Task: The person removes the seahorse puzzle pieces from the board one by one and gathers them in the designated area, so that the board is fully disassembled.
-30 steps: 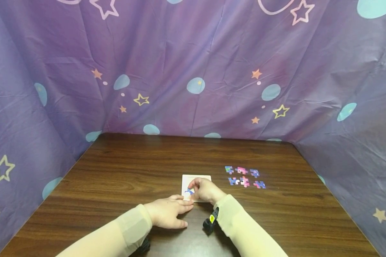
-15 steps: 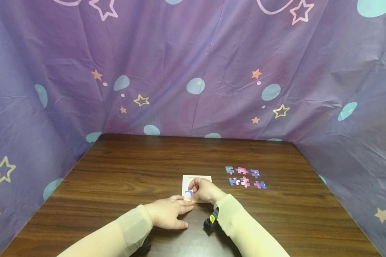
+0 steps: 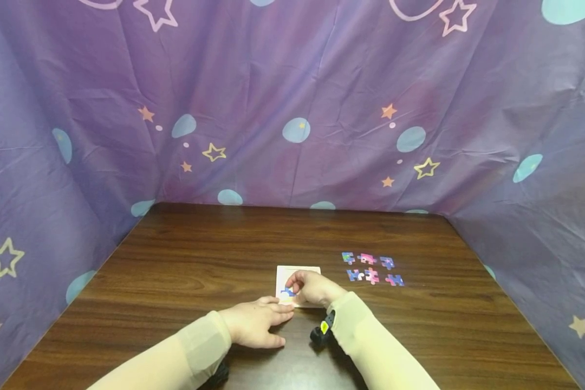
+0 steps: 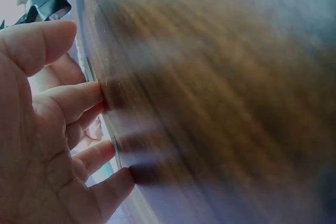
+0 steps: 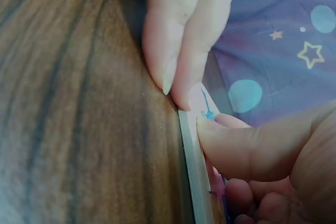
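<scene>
A small white square puzzle tray lies on the table in front of me. On its left part, in the head view, is a blue and white puzzle piece. My right hand bends over the tray and pinches this piece between thumb and index finger; the hand hides much of the tray. Flat beside the tray's near left corner, my left hand rests its straight fingertips on the edge. In the right wrist view, the right thumb is down inside the tray's rim, close to the left fingertips.
Several loose puzzle pieces, among them a pink one and a blue one, lie in two rows right of the tray. Brown wood table surrounds everything. A purple curtain with stars hangs behind and at both sides.
The blue and white piece has turned and shifted slightly under my right fingers, and the right wrist has moved a little. My left hand and the loose pieces keep their places.
</scene>
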The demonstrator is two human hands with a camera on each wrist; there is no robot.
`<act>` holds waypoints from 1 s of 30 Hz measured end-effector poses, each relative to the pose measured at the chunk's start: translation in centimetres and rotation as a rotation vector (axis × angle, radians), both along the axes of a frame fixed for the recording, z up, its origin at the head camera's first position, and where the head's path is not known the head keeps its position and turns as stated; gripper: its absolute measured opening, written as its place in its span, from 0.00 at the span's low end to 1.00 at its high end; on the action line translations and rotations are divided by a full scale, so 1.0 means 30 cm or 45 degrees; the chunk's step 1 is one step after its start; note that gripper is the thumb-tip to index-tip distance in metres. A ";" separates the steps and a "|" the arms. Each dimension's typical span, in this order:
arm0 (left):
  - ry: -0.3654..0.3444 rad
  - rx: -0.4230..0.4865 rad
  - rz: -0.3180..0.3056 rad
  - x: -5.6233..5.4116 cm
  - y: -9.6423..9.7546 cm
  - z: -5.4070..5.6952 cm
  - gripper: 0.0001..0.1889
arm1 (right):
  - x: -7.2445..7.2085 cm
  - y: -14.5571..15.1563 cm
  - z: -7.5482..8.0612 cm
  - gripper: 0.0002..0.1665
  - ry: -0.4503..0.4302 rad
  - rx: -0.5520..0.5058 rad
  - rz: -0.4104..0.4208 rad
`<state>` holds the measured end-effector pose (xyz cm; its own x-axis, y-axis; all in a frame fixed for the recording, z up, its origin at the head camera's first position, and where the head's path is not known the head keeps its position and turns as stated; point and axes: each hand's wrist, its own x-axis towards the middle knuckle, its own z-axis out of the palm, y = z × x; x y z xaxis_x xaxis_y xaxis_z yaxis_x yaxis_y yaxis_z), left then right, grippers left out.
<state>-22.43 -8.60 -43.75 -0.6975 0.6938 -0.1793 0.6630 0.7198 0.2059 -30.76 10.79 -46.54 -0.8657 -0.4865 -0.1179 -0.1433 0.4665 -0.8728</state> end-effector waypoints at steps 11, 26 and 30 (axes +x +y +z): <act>0.002 0.007 -0.003 0.000 -0.001 -0.004 0.34 | 0.005 0.001 0.000 0.23 -0.004 -0.005 -0.004; 0.013 0.018 -0.006 0.003 -0.003 -0.002 0.34 | 0.000 0.008 -0.009 0.26 0.040 -0.044 0.009; 0.015 0.020 -0.008 0.002 -0.004 -0.002 0.34 | 0.002 0.008 -0.008 0.25 -0.001 -0.090 0.007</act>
